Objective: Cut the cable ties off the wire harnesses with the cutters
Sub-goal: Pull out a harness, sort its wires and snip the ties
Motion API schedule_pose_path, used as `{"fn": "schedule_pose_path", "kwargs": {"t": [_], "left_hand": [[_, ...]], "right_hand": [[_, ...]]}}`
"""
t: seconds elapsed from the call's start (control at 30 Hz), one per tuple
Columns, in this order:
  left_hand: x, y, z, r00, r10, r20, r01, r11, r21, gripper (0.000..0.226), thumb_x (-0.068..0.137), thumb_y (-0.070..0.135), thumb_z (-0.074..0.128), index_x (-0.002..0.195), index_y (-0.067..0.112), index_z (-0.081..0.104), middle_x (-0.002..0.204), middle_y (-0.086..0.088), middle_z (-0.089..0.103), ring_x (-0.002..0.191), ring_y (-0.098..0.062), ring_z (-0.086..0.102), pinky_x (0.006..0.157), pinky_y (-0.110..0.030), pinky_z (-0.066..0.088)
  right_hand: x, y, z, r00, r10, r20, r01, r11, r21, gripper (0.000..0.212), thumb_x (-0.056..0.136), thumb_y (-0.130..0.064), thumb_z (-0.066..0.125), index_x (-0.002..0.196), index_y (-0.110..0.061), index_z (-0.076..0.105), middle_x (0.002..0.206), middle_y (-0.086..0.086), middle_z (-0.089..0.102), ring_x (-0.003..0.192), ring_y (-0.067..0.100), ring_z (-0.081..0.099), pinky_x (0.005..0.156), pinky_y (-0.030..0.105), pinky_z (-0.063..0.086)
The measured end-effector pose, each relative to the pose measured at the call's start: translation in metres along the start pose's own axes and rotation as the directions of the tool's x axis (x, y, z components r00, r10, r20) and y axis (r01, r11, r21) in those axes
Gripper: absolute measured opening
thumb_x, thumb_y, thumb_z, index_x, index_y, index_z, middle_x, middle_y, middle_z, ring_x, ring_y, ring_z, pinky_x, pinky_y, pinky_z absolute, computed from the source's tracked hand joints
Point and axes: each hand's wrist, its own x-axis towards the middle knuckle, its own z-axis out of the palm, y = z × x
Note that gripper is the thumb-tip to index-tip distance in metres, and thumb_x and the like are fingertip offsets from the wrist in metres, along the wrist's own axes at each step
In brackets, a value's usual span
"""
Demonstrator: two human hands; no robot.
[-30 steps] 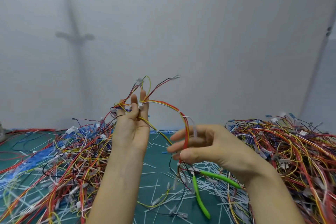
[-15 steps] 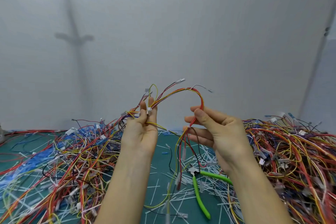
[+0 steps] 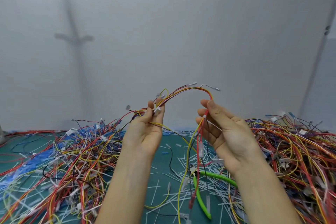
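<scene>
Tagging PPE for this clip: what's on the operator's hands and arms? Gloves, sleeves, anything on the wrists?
Nothing worn that shows. The left hand and right hand are bare: no gloves, no rings visible. The left forearm and right forearm are bare down to the bottom edge of the frame, with no sleeve, watch or wristband in view.
</scene>
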Motion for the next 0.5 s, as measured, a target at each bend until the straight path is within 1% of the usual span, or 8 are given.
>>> {"fn": "schedule_pose_path", "kwargs": {"t": [0.07, 0.1, 0.17, 0.23, 0.27, 0.33, 0.4, 0.5], "left_hand": [[-0.005, 0.002, 0.006, 0.998, -0.042, 0.047, 0.044, 0.998, -0.036, 0.021, 0.100, -0.007, 0.037, 0.089, -0.005, 0.054, 0.078, -0.016, 0.067, 0.108, -0.033, 0.063, 0.108, -0.035, 0.042], [-0.006, 0.002, 0.007, 0.998, -0.042, 0.052, 0.043, 0.999, -0.009, 0.020, 0.099, -0.007, 0.037, 0.089, -0.005, 0.054, 0.075, -0.017, 0.069, 0.098, -0.032, 0.069, 0.106, -0.038, 0.044], [-0.010, 0.001, 0.007, 0.992, -0.047, 0.116, 0.042, 0.998, 0.039, 0.019, 0.098, -0.009, 0.037, 0.092, -0.003, 0.054, 0.073, -0.018, 0.069, 0.072, -0.026, 0.073, 0.088, -0.039, 0.056], [-0.013, 0.001, 0.008, 0.985, -0.083, 0.150, 0.067, 0.992, 0.111, 0.021, 0.096, -0.010, 0.038, 0.096, 0.001, 0.056, 0.072, -0.015, 0.067, 0.062, -0.021, 0.071, 0.064, -0.035, 0.061], [-0.013, 0.002, 0.008, 0.981, -0.104, 0.165, 0.081, 0.987, 0.141, 0.024, 0.095, -0.011, 0.038, 0.098, 0.003, 0.058, 0.072, -0.013, 0.066, 0.061, -0.020, 0.069, 0.058, -0.032, 0.060], [-0.015, 0.002, 0.007, 0.968, -0.130, 0.213, 0.084, 0.974, 0.210, 0.029, 0.091, -0.010, 0.040, 0.104, 0.005, 0.061, 0.073, -0.012, 0.064, 0.059, -0.020, 0.065, 0.059, -0.028, 0.058], [-0.016, 0.003, 0.008, 0.957, -0.118, 0.263, 0.037, 0.956, 0.292, 0.029, 0.083, -0.008, 0.047, 0.103, 0.006, 0.062, 0.075, -0.011, 0.064, 0.058, -0.017, 0.061, 0.059, -0.026, 0.056], [-0.015, 0.003, 0.010, 0.941, 0.026, 0.336, -0.154, 0.920, 0.360, 0.021, 0.084, -0.005, 0.049, 0.099, 0.005, 0.061, 0.084, -0.010, 0.068, 0.062, -0.011, 0.055, 0.060, -0.019, 0.052]], "right_hand": [[0.002, -0.001, -0.004, 1.000, -0.001, -0.020, 0.002, 1.000, 0.031, 0.015, 0.072, -0.025, 0.069, 0.074, -0.017, 0.081, 0.070, 0.002, 0.073, 0.054, 0.010, 0.069, 0.046, 0.018, 0.053], [0.003, -0.002, -0.005, 1.000, -0.002, -0.030, 0.004, 0.999, 0.050, 0.016, 0.072, -0.024, 0.069, 0.076, -0.015, 0.081, 0.069, 0.001, 0.073, 0.054, 0.009, 0.069, 0.046, 0.017, 0.052], [0.004, -0.003, -0.009, 0.999, -0.005, -0.044, 0.008, 0.997, 0.072, 0.017, 0.074, -0.022, 0.069, 0.082, -0.012, 0.079, 0.068, 0.000, 0.072, 0.053, 0.008, 0.067, 0.046, 0.017, 0.052], [0.006, -0.002, -0.012, 0.999, -0.010, -0.048, 0.013, 0.997, 0.071, 0.018, 0.075, -0.022, 0.069, 0.086, -0.011, 0.078, 0.068, 0.000, 0.071, 0.052, 0.008, 0.066, 0.047, 0.017, 0.052], [0.007, -0.002, -0.013, 0.999, -0.014, -0.048, 0.017, 0.998, 0.060, 0.019, 0.075, -0.022, 0.069, 0.087, -0.011, 0.078, 0.067, 0.000, 0.070, 0.052, 0.008, 0.065, 0.047, 0.018, 0.053], [0.008, -0.001, -0.014, 0.999, -0.020, -0.048, 0.021, 1.000, 0.014, 0.018, 0.074, -0.023, 0.069, 0.083, -0.012, 0.079, 0.067, 0.000, 0.069, 0.052, 0.009, 0.065, 0.048, 0.019, 0.053], [0.007, 0.001, -0.013, 0.999, -0.013, -0.032, 0.011, 0.999, -0.051, 0.017, 0.073, -0.025, 0.069, 0.080, -0.014, 0.081, 0.067, 0.000, 0.069, 0.052, 0.011, 0.066, 0.048, 0.020, 0.054], [0.006, 0.003, -0.014, 1.000, 0.012, 0.003, -0.011, 0.984, -0.178, 0.017, 0.075, -0.027, 0.069, 0.079, -0.016, 0.081, 0.069, 0.001, 0.071, 0.054, 0.013, 0.067, 0.049, 0.022, 0.054]]}}
